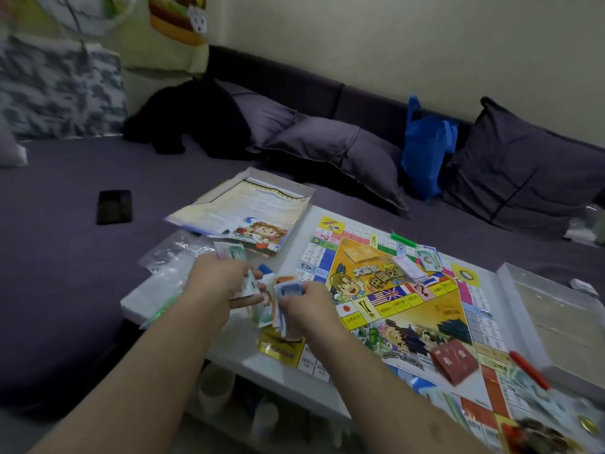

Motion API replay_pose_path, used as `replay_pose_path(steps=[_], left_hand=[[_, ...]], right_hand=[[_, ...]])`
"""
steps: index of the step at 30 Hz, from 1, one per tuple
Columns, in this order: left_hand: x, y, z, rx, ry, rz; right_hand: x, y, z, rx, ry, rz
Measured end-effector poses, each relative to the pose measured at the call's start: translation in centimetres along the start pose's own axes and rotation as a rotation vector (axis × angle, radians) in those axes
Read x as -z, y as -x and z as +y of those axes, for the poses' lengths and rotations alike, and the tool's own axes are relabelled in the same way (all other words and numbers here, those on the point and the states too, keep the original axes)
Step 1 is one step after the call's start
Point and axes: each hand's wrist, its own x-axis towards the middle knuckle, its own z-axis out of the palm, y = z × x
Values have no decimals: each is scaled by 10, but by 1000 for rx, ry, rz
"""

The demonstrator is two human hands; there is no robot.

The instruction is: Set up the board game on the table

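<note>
The colourful game board (409,309) lies unfolded on the white table (235,352). My left hand (217,278) grips a few paper play-money notes at the board's left corner. My right hand (309,306) holds a fanned stack of play-money notes (284,309) just beside it. A red card deck (453,360) rests on the board's near part. A pile of notes and cards (414,265) sits on its far side. A green stick (403,239) and a red stick (528,370) lie at the board's edges.
A box half with the rules sheet (248,213) stands at the table's far left; another box half (556,319) at the right. Clear plastic bags (170,257) lie left of my hands. A black phone (114,206), pillows and a blue bag (425,149) rest on the purple bed.
</note>
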Motion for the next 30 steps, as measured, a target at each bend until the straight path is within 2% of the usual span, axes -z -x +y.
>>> replay_pose_path(steps=[4, 9, 14, 17, 22, 30], left_hand=[[2, -6, -2, -33, 4, -9], [-12, 4, -5, -75, -40, -86], [-54, 37, -23, -50, -87, -354], [-88, 63, -36, -10, -61, -501], [-132, 93, -55, 15, -74, -625], [-171, 107, -73, 54, -116, -778]], right_hand=[[-13, -17, 5, -27, 45, 2], [32, 9, 6, 21, -15, 65], [100, 50, 12, 66, -330, 46], [128, 63, 28, 108, -343, 115], [169, 75, 59, 117, -347, 233], [214, 78, 89, 124, -401, 294]])
